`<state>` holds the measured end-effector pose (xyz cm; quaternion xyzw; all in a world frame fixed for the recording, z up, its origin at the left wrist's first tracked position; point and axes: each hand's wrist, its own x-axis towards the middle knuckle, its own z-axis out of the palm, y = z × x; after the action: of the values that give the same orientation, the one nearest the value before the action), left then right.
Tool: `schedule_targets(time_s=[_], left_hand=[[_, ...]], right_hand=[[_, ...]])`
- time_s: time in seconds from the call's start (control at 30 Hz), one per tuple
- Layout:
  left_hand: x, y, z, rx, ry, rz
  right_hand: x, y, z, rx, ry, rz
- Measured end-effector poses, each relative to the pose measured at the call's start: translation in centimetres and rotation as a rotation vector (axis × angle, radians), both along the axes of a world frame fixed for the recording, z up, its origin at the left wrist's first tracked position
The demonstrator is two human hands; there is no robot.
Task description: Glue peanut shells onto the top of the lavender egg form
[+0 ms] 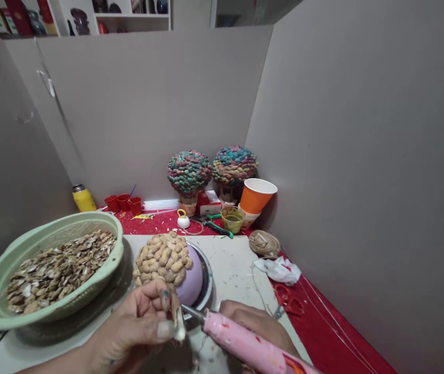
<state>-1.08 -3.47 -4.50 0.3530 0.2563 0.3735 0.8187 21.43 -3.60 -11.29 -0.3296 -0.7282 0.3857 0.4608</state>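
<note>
A peanut shell piece [179,325] is pinched between the thumb and fingers of my left hand [140,322]. My right hand [259,324] is wrapped round a pink glue gun [241,340], its metal tip close to the shell. Just beyond my hands a purple ball [191,278] rests in a metal bowl [208,280]. Peanut shells [163,257] cover the ball's top and left side, while its right side shows bare purple.
A green basket [118,244] of shells stands at the left. Behind are two colourful shell-covered trees [189,172], an orange cup [257,196], red cups [135,205], pliers [220,229] and a yellow bottle [83,198]. Twine [264,243] and red scissors [294,305] lie right.
</note>
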Motion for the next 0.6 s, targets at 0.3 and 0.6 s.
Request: schedule_targets(time_s=[0.3,0.6], left_hand=[[-0.20,0.52,0.60,0.133,0.099,0.112],[-0.11,0.13,0.79,0.217,0.189,0.122]], right_hand=[[-0.35,0.04,0.57,0.410,-0.034,0.080],[-0.38,-0.04,0.89,0.445,-0.092,-0.007]])
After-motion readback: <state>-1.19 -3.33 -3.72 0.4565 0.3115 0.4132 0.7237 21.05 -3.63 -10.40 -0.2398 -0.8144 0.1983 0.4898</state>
